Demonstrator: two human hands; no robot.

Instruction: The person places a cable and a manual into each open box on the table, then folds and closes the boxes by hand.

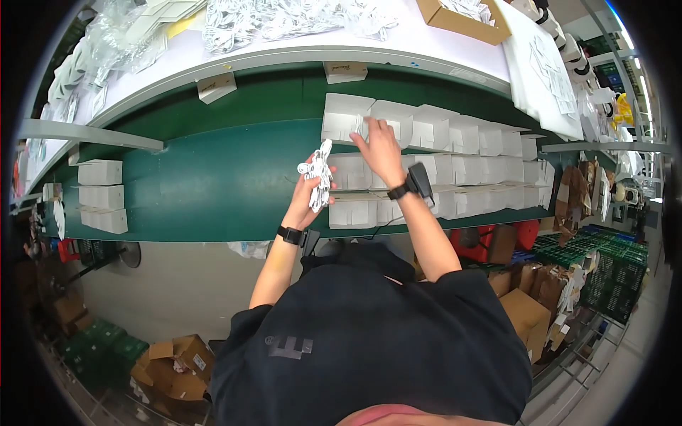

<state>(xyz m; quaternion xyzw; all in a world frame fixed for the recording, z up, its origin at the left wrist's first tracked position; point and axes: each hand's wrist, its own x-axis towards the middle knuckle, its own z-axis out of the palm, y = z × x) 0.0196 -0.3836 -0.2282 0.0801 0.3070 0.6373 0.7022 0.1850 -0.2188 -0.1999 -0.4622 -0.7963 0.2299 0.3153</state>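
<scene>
White cables (320, 176) in left hand (305, 195), boxes (353, 172) alongside

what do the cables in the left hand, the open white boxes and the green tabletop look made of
Cables: probably soft plastic coating, smooth, bending in tight loops. Boxes: likely thin card, matte, with straight folded edges. Tabletop: perhaps rubber matting or painted board, smooth with faint sheen.

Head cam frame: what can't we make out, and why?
- Left palm, head view: the left hand is partly covered by the white cable bundle it holds.
- Right grip, head view: fingers and blur obscure whether the right hand pinches the white item by its thumb.
- Brown carton, head view: far side cut off by the upper edge.
- Cable pile, head view: also cut off there; single cables too tangled to count.
</scene>
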